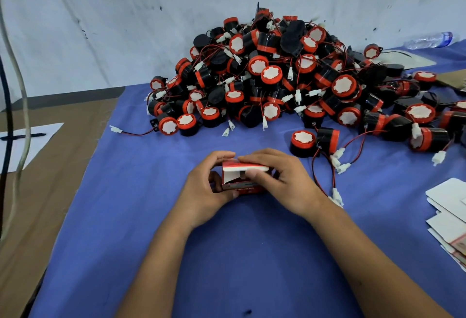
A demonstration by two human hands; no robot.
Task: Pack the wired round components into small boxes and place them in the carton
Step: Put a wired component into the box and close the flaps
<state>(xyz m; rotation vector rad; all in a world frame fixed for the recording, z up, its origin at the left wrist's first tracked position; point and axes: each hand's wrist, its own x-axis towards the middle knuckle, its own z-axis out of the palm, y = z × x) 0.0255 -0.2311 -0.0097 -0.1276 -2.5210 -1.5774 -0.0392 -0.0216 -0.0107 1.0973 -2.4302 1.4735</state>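
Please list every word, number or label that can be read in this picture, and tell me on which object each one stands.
None can be read.
Small red and white cardboard box, held by both hands: a line of print on its front edge, too blurred.
Clear plastic bottle at far right: blue label, too small.
Flat white cardboard blanks at right edge: red print on one, too blurred.

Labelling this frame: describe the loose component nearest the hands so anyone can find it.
Start at the big pile on the blue cloth, then drop to its near edge, right of the hands. The component stands alone there, white-and-red cap up; its neighbour lies on its side.
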